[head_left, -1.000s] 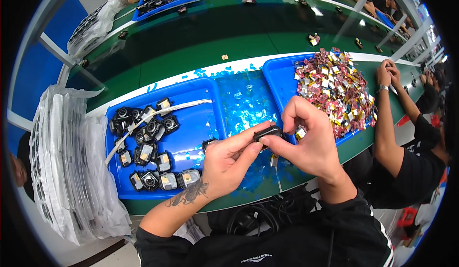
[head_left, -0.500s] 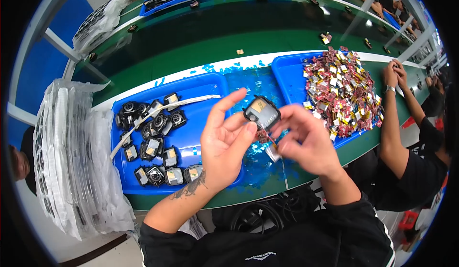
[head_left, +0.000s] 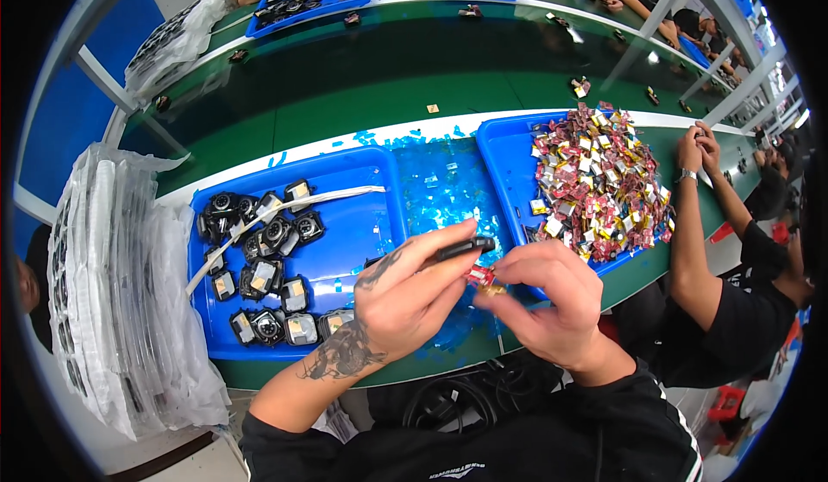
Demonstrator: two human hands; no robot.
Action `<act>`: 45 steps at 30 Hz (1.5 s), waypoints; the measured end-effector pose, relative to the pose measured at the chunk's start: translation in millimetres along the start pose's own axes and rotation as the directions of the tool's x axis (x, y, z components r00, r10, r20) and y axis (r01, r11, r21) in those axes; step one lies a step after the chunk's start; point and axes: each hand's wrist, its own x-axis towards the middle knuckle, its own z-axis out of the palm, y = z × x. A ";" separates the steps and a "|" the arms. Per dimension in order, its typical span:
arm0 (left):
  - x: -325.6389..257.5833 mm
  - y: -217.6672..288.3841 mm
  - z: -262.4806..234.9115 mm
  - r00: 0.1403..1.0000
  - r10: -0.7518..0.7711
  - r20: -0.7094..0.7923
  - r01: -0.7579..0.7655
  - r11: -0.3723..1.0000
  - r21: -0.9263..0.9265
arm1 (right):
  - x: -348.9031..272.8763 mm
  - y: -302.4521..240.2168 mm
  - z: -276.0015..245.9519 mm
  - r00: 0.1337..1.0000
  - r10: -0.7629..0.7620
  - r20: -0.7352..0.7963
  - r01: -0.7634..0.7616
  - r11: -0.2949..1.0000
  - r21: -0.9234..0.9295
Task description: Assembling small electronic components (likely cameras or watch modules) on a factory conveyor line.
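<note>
My left hand [head_left: 404, 297] is closed on a black watch case [head_left: 466, 248], now turned edge-on above the gap between two blue trays. Just under the case sits a small red circuit board [head_left: 479, 276] with a yellowish part. The fingertips of my right hand [head_left: 552, 297] close around this board, somewhat blurred; whether wires still join it to the case cannot be seen. To the left, a blue tray [head_left: 362, 167] holds several black watch cases [head_left: 276, 234] and a pale strip [head_left: 345, 195]. A second blue tray [head_left: 498, 159] on the right carries a heaped pile of red boards [head_left: 599, 184].
Blue film scraps [head_left: 440, 180] litter the bench between the trays. Stacked clear plastic packaging [head_left: 112, 284] stands at the left. Beyond runs a green conveyor belt [head_left: 345, 103] with scattered small parts. A co-worker's arms [head_left: 690, 223] are at the right, and other people sit across the belt.
My left hand has tipped the watch case from face-up to edge-on and moved it slightly nearer. My right hand has lowered slightly and closed its fingertips on the red board.
</note>
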 end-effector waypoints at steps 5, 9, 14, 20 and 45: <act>-0.2 4.3 -0.4 0.993 0.111 0.048 -0.115 0.990 0.086 | -12.6 4.4 -10.0 0.863 0.399 0.309 -0.503 0.627 0.595; -3.7 2.3 3.1 0.989 0.134 0.060 -0.140 0.985 0.098 | -3.7 10.1 -9.8 0.870 0.360 0.337 -0.487 0.732 0.476; -1.6 5.4 2.5 0.986 0.123 0.111 -0.131 0.988 0.075 | 1.8 12.5 -14.8 0.727 0.450 0.519 -0.686 0.438 0.581; 0.0 8.2 7.0 0.970 -0.143 0.197 0.179 0.967 -0.180 | -4.2 13.2 -16.7 0.792 0.444 0.419 -0.608 0.638 0.472; -6.3 4.6 11.5 0.736 -0.516 0.437 0.674 0.508 -0.536 | -9.5 12.8 -7.1 0.869 0.399 0.294 -0.490 0.781 0.389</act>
